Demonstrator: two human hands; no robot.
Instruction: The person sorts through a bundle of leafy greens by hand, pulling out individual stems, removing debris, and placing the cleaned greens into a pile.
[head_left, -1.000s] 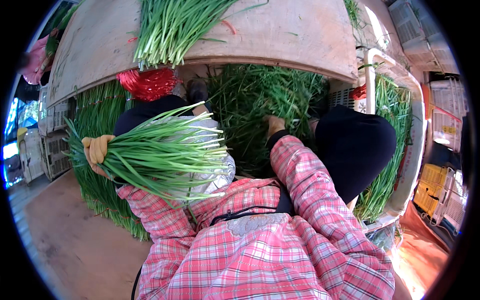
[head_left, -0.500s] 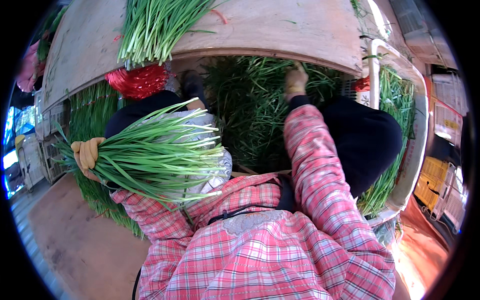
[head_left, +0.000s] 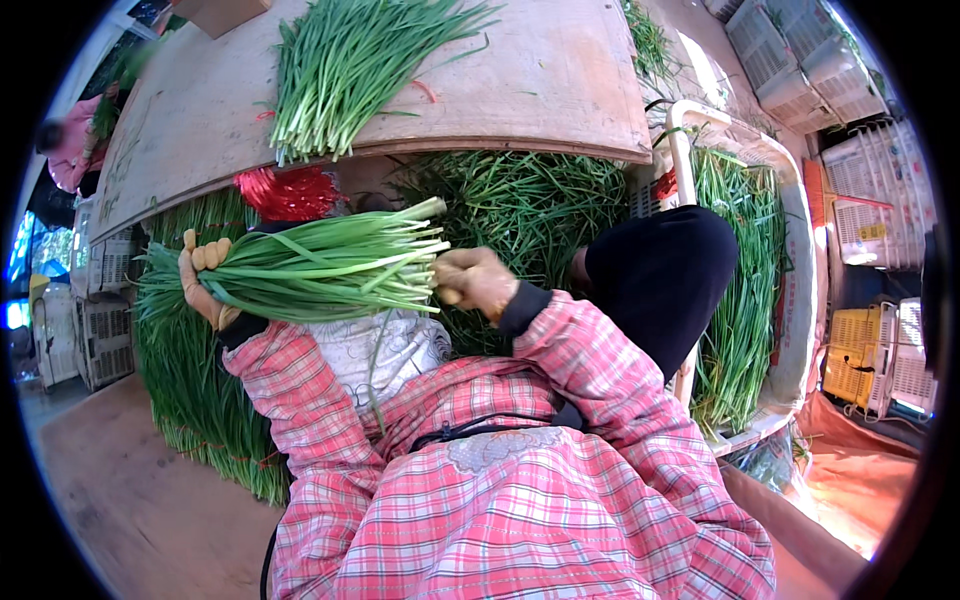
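Observation:
My left hand (head_left: 204, 268) is closed round the leafy part of a loose bunch of garlic chives (head_left: 330, 262), held sideways over my lap with the pale stem ends to the right. My right hand (head_left: 478, 282) is at those stem ends with its fingers curled in; whether it pinches a stem is hidden. Another bunch of garlic chives (head_left: 335, 75) lies on the board in front of me. Beneath the board's edge, between my legs, is a heap of loose green leaves (head_left: 530, 220).
A wooden board (head_left: 550, 80) spans the front. Red plastic ties (head_left: 290, 193) hang under its edge. Tied chive bundles (head_left: 205, 400) stack at my left. A white crate (head_left: 800, 230) of chives stands at my right, with more crates (head_left: 860, 345) beyond. Far left, a person (head_left: 75, 150) in pink.
My right hand has come up from the leaf heap to the stem ends of the bunch. My left hand has raised the bunch slightly farther from me. The view has shifted.

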